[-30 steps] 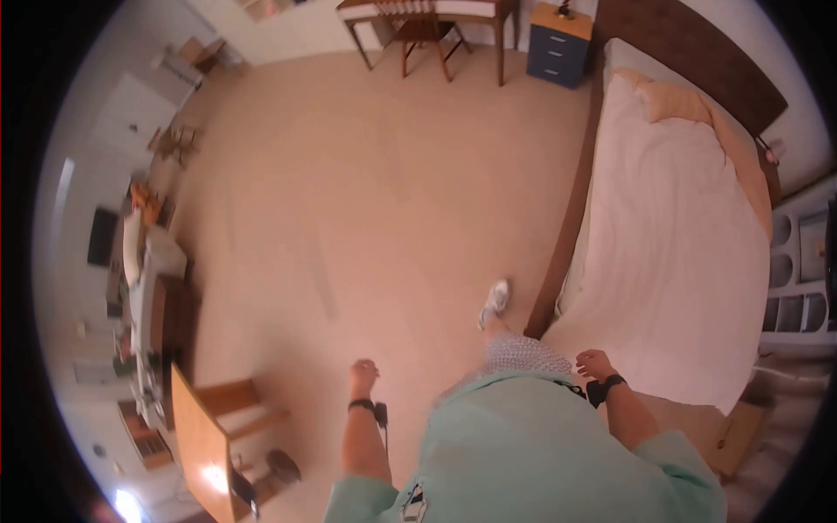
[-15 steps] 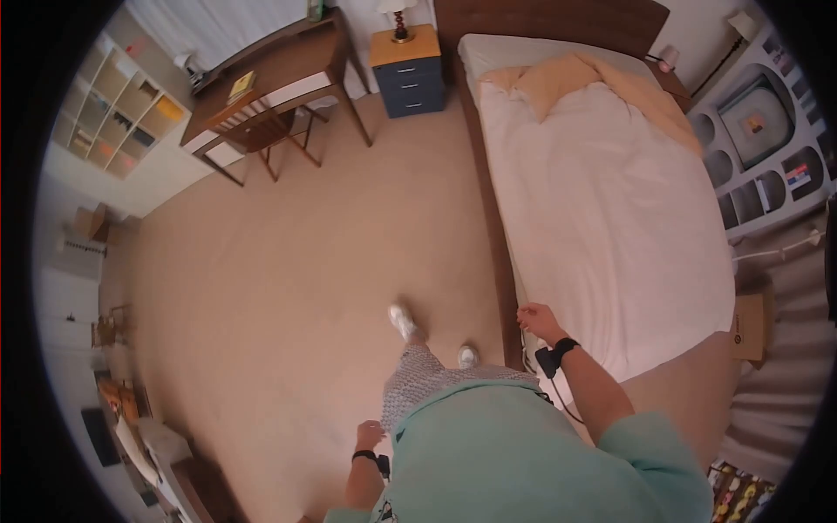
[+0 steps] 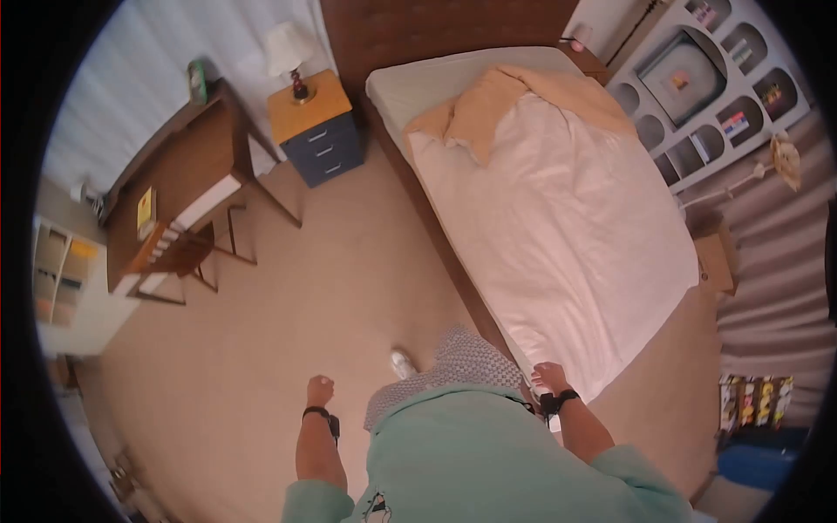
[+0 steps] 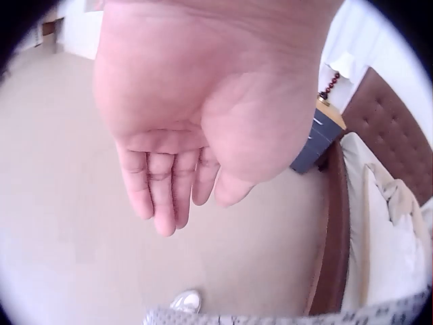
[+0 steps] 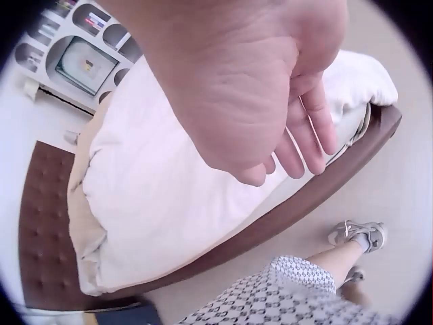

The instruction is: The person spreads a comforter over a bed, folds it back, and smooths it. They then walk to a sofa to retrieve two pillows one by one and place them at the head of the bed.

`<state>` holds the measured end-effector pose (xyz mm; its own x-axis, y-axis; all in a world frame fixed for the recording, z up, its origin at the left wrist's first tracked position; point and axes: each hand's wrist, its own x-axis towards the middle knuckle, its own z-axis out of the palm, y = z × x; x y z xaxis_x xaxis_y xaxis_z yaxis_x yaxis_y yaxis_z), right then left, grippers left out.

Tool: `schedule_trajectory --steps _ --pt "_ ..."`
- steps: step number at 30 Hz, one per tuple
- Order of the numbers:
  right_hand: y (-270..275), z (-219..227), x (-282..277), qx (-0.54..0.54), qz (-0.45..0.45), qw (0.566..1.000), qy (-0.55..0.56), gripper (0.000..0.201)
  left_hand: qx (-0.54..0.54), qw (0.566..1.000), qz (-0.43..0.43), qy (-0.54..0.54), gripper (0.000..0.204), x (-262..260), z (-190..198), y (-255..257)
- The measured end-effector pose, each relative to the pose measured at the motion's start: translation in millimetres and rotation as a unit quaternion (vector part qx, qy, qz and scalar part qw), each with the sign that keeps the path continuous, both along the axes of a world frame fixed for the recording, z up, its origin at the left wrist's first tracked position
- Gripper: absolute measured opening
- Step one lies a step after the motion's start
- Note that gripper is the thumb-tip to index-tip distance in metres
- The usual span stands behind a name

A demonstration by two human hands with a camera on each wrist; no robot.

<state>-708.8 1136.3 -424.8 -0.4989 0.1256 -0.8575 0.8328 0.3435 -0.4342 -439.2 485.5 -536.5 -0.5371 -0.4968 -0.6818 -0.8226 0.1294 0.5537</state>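
Note:
My left hand (image 3: 321, 391) hangs over the beige carpet with nothing in it; in the left wrist view its palm (image 4: 183, 95) shows and the fingers hang loosely straight. My right hand (image 3: 549, 377) is held beside the near corner of the bed, overlapping the white duvet (image 3: 558, 227) in the head view. The right wrist view shows that palm (image 5: 237, 88) bare too, fingers relaxed. A peach-coloured turned-back part (image 3: 475, 122) of the duvet lies crumpled toward the headboard (image 3: 453, 26).
A brown bed frame (image 3: 445, 235) runs along my right side. Ahead stands a blue drawer cabinet (image 3: 323, 152) with a lamp (image 3: 292, 57). To the left are a desk (image 3: 174, 161) and a wooden chair (image 3: 187, 248). A cardboard box (image 3: 715, 257) and a grey shelf unit (image 3: 689, 78) stand beyond the bed.
I have walked forward alongside the bed and turned right; the desk, cabinet and bed have shifted left in view. Both arms have swung, and both hands stay free of objects.

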Motion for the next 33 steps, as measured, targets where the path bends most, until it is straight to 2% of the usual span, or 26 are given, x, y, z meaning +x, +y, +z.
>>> schedule_trajectory --steps 2,4,6,8,10,12,13,14,15,16,18,20,23,25,26,27,28,29,30,33 --pt "-47 10 -24 -0.005 -0.011 1.0 0.019 0.017 -0.106 0.992 -0.047 0.056 0.017 -83 -8 -48" --pt "-78 -1 -47 -0.028 -0.004 1.0 0.011 0.017 -0.017 0.995 0.018 0.1 0.017 -178 9 -67" --pt "-95 -17 -59 -0.028 0.002 1.0 0.004 0.018 -0.011 0.997 -0.048 0.057 0.019 -257 30 -66" --pt "-117 -30 -95 -0.018 0.014 1.0 -0.018 0.018 -0.119 0.968 -0.204 0.085 0.023 -324 10 -73" --pt "-118 -58 -130 -0.106 -0.076 0.989 -0.064 0.016 -0.06 0.974 -0.208 0.069 0.026 -388 15 -64" --pt "-132 -80 -169 -0.045 -0.052 0.996 -0.059 0.014 -0.095 0.947 -0.304 0.048 0.029 -449 52 -50" --pt "-140 -89 -189 -0.014 -0.041 0.997 -0.058 0.013 -0.099 0.945 -0.308 0.041 0.029 -473 63 -50" --pt "-146 -102 -224 -0.018 -0.042 0.998 -0.053 0.013 -0.106 0.922 -0.37 0.045 0.03 -503 69 -50" --pt "-153 -112 -251 -0.077 -0.071 0.994 -0.042 0.014 -0.11 0.895 -0.43 0.043 0.031 -528 76 -52" --pt "-158 -119 -268 -0.134 -0.1 0.985 -0.035 0.014 -0.108 0.894 -0.432 0.035 0.031 -550 85 -56" --pt "-202 -88 -341 -0.056 -0.036 0.997 0.03 0.016 -0.109 0.902 -0.416 0.032 0.033 -609 103 -66" --pt "-235 -82 -406 -0.061 -0.035 0.995 0.071 0.019 -0.109 0.899 -0.422 0.029 0.032 -662 117 -77" --pt "-283 -64 -466 -0.085 -0.078 0.987 0.112 0.02 -0.113 0.867 -0.484 0.027 0.034 -730 108 -99" --pt "-320 -52 -499 -0.102 -0.16 0.975 0.119 0.02 -0.163 0.816 -0.552 0.06 0.043 -781 93 -110" --pt "-335 -59 -504 -0.097 -0.169 0.974 0.113 0.02 -0.157 0.812 -0.559 0.057 0.043 -808 90 -111" --pt "-351 -65 -510 -0.137 -0.179 0.967 0.116 0.021 -0.17 0.806 -0.563 0.066 0.048 -840 84 -111" --pt "-367 -73 -516 -0.176 -0.19 0.958 0.12 0.022 -0.182 0.8 -0.567 0.078 0.052 -871 76 -112" --pt "-383 -74 -521 -0.161 -0.188 0.964 0.101 0.026 -0.189 0.78 -0.593 0.063 0.067 -901 61 -113" --pt "-399 -74 -525 -0.143 -0.191 0.967 0.085 0.03 -0.181 0.77 -0.608 0.073 0.067 -933 48 -111" --pt "-438 -68 -540 -0.107 -0.273 0.956 0.025 0.041 -0.206 0.727 -0.645 0.111 0.093 -1011 27 -95"
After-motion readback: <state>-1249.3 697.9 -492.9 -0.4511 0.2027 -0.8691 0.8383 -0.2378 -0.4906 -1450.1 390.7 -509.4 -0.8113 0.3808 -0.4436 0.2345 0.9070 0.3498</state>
